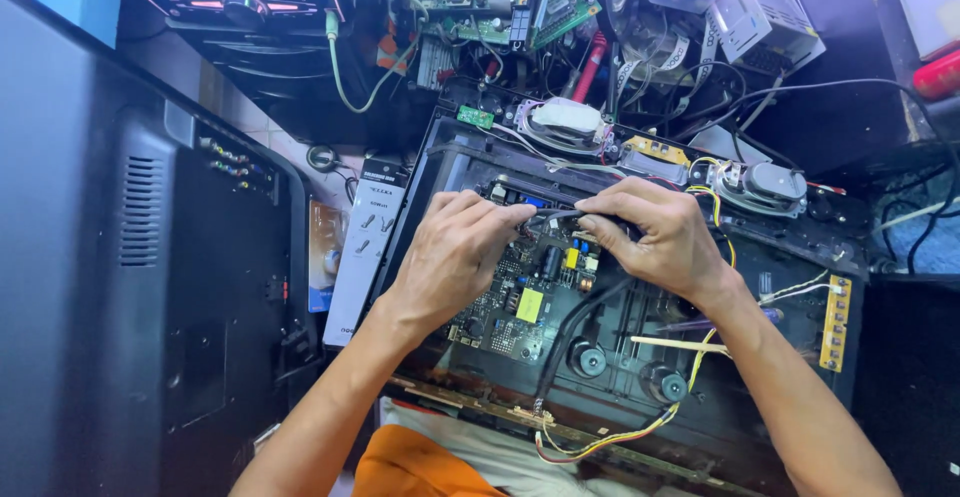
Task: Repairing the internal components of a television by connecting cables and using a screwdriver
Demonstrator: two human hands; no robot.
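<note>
Both hands meet over the far end of the circuit board [525, 292]. The left hand [455, 252] and the right hand [655, 237] each have thumb and forefinger pinched together on a thin dark cable [556, 215] that spans the short gap between them; whether a connector sits inside either grip cannot be told. The cable lies just above the board, which is mounted in the open back of a flat display chassis [760, 257] resting across the person's lap. The cable appears light, limp and easily kinked, so it is best held close to its end rather than mid-length; the board beneath looks stiff but fragile, crowded with small upright parts, and is better touched at its edges. A thicker black cable [570, 332] runs toward the near edge, beside yellow wires [610, 442]. Two round speakers [625, 372] sit near the board's right. A narrow button strip [836, 322] lies at the right; a white box [365, 247] and a dark television back [150, 257] stand at the left.
</note>
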